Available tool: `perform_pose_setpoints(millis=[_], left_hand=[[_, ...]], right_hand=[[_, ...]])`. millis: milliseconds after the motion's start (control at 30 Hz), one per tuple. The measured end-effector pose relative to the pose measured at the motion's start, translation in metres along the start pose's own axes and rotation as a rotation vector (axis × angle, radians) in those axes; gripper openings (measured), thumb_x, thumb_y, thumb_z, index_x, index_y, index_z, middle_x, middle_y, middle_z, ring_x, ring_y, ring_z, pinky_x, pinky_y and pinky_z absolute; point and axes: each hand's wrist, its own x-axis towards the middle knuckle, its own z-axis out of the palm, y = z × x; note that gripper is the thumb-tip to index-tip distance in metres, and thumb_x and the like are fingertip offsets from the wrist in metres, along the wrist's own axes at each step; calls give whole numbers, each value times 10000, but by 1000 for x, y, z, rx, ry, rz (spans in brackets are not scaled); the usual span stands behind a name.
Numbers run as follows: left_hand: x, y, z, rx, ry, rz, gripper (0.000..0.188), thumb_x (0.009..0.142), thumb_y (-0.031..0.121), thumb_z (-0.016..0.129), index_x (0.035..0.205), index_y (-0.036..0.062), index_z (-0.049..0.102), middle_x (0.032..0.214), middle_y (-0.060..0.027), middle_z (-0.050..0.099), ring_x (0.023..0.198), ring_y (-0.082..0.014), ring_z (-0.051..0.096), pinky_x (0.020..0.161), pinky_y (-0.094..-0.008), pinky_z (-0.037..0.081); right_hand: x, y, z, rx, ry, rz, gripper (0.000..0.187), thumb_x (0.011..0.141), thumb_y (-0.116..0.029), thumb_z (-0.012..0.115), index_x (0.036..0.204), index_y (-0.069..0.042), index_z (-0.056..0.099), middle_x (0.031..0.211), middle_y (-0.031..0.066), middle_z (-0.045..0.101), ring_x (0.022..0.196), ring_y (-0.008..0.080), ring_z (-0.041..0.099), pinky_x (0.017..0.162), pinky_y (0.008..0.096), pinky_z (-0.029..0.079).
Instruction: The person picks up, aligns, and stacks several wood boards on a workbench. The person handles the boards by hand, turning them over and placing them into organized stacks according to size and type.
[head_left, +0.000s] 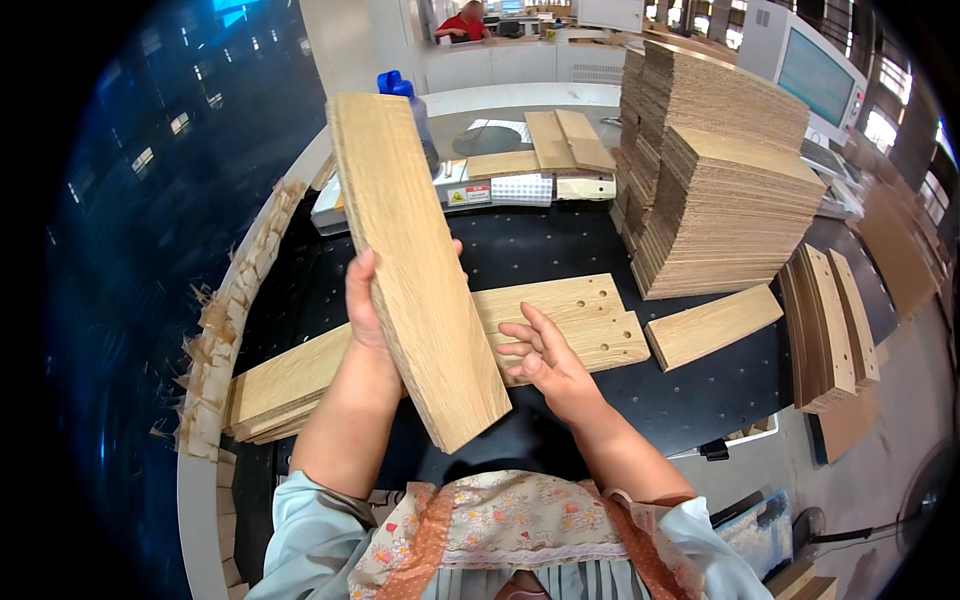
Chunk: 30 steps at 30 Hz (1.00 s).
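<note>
While it is lifted clear of the black surface [560, 250], the long oak-coloured board [415, 260] stands tilted, its far end toward twelve o'clock and its near end low toward the person's chest, probably so its broad face can be looked over. The left hand [365, 300] has the grip: fingers wrap the board's left edge from behind, the thumb tip showing over the right edge, so the hand is closed on the board and bears its weight alone. The right hand [545, 360] is apart from it at about four o'clock of the board's middle, fingers spread and loosely curled, holding nothing, hovering just above the drilled boards [580, 315].

Those drilled boards lie flat under the raised one, reaching from the centre toward eight o'clock, stacked on one another within easy reach. At three o'clock of them a shorter plain board [712, 325] lies alone. Beyond it, toward one o'clock, a tall stack of cut panels [725, 215] rises, with a second, taller stack behind. At three o'clock a few curved pieces [830, 330] lean together at the surface's edge. Splintered offcuts [215, 340] line the rim at nine o'clock. A blue-capped bottle [400, 85] stands behind the board at twelve o'clock, and more flat boards [560, 140] rest on a machine beyond.
</note>
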Motion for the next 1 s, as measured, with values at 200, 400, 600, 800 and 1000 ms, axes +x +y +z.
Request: perform_pose_setpoints(millis=[200, 400, 600, 800, 1000], left_hand=[[-3, 37, 6, 87, 196, 60, 806, 732, 629, 549, 1282, 48, 454, 1086, -213, 610, 840, -303, 656, 687, -409, 565], [-12, 37, 2, 74, 99, 85, 804, 786, 616, 527, 1329, 33, 415, 1164, -191, 570, 1022, -300, 612, 805, -427, 551], [-10, 35, 1, 53, 83, 83, 796, 820, 599, 518, 1354, 22, 391, 1215, -181, 544, 1102, -294, 588, 843, -432, 548], [-12, 59, 17, 227, 245, 59, 638, 768, 403, 668, 1238, 3, 506, 1039, -195, 638, 867, -253, 657, 738, -341, 555], [-33, 120, 25, 1075, 120, 117, 985, 575, 250, 818, 1416, 36, 353, 1301, -120, 462, 1252, -242, 409, 1057, -339, 289]], right_hand=[[7, -18, 16, -562, -223, -257, 1033, 693, -331, 820, 1471, -44, 204, 1372, 190, 445, 1226, 311, 480, 1000, 405, 396], [20, -20, 33, -798, -264, -426, 957, 639, -347, 819, 1405, -23, 348, 1243, 192, 549, 1115, 337, 546, 933, 394, 450], [18, -19, 34, -931, -238, -611, 874, 630, -331, 800, 1358, -24, 424, 1108, 174, 596, 962, 327, 582, 813, 392, 489], [23, -18, 45, -930, -278, -550, 815, 680, -248, 793, 1368, -31, 411, 1131, 171, 589, 1005, 338, 564, 839, 403, 484], [23, -13, 21, -886, -181, -374, 776, 736, -185, 769, 1389, -33, 379, 1279, 195, 523, 1142, 363, 518, 948, 400, 445]])
